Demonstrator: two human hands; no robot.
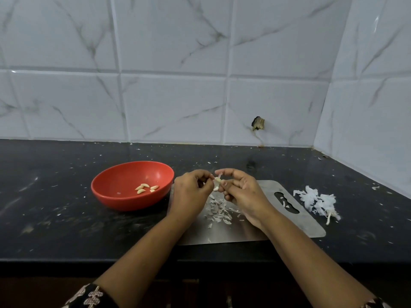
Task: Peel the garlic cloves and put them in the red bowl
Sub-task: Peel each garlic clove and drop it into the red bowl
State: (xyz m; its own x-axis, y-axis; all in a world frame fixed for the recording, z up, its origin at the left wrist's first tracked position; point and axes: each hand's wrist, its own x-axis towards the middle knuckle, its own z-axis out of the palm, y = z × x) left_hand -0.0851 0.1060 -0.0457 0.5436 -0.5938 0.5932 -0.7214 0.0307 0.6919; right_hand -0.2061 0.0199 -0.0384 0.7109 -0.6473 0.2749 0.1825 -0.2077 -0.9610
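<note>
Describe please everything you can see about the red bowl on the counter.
The red bowl is round and shallow, with a smooth, slightly glossy surface that looks like plastic. It sits upright on the black countertop, left of the steel cutting board and of both hands. Inside, near the right of its bottom, lie a few peeled garlic cloves, pale yellow, and a small white scrap of skin. Nothing else is in it. No hand touches it; the left hand is close to its right rim.

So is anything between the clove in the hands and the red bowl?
Nothing visible. The clove is pinched between both hands above the steel board; the bowl sits open just beyond the left hand, only bare counter between.
</note>
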